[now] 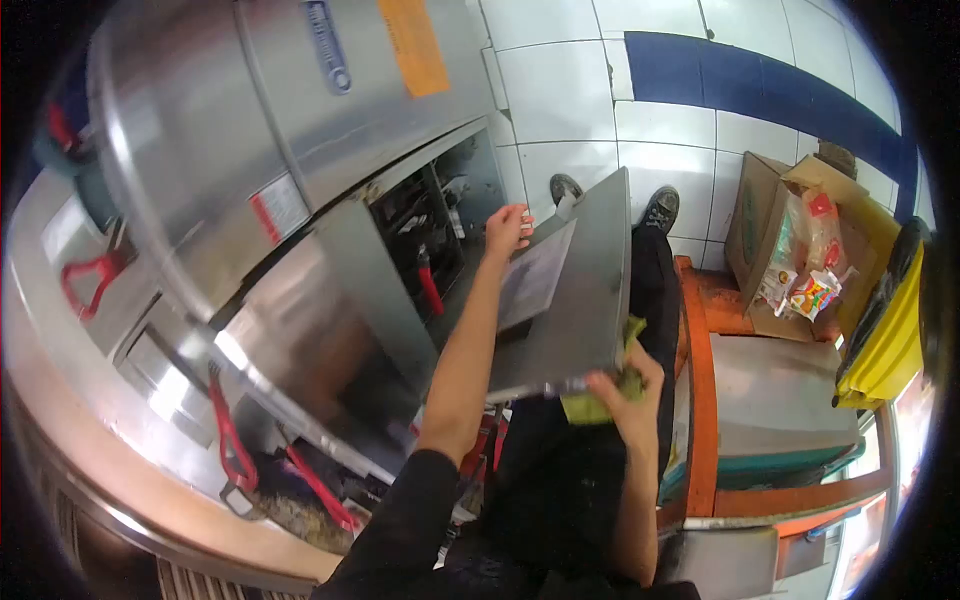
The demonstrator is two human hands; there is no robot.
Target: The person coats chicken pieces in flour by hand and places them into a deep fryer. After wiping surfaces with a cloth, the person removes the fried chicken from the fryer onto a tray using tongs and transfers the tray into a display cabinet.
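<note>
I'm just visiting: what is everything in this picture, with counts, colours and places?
Flat rectangular metal panel: 1, grey, centre
Printed paper sheet: 1, whitish, on the panel
Soft crumpled cloth: 1, yellow-green, under the right hand
Boxy metal appliance: 1, silver, left, lower compartment open
Long strip label: 1, orange, on the appliance
Plastic-looking handles: at least four, red, left and centre
Open cardboard box: 1, brown, right, holding packets
Wooden frame: 1, orange, right
Square floor tiles: many, white, top
Shoes: 2, dark, upper centre
Left hand: 1, bare, beside the panel
Right hand: 1, bare, at the panel's edge
</note>
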